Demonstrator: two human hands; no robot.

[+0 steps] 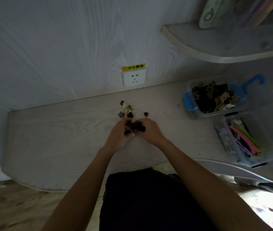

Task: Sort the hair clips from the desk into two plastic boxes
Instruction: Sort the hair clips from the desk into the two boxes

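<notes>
My left hand (119, 134) and my right hand (150, 130) meet at the middle of the desk (57, 139), both closed around a bunch of small dark hair clips (135, 127). Just beyond them a few loose clips (126, 110), dark and cream, lie on the desk, and one dark clip (146, 114) lies apart to the right. At the right stands a clear plastic box with blue latches (189, 102), filled with dark and brown small clips. In front of it a second clear box (232, 154) holds long pink, green and purple clips.
A wall socket (133, 78) with a yellow warning label sits on the back wall behind the loose clips. A curved shelf (215, 45) overhangs the right side above the boxes. The desk's front edge curves around my lap.
</notes>
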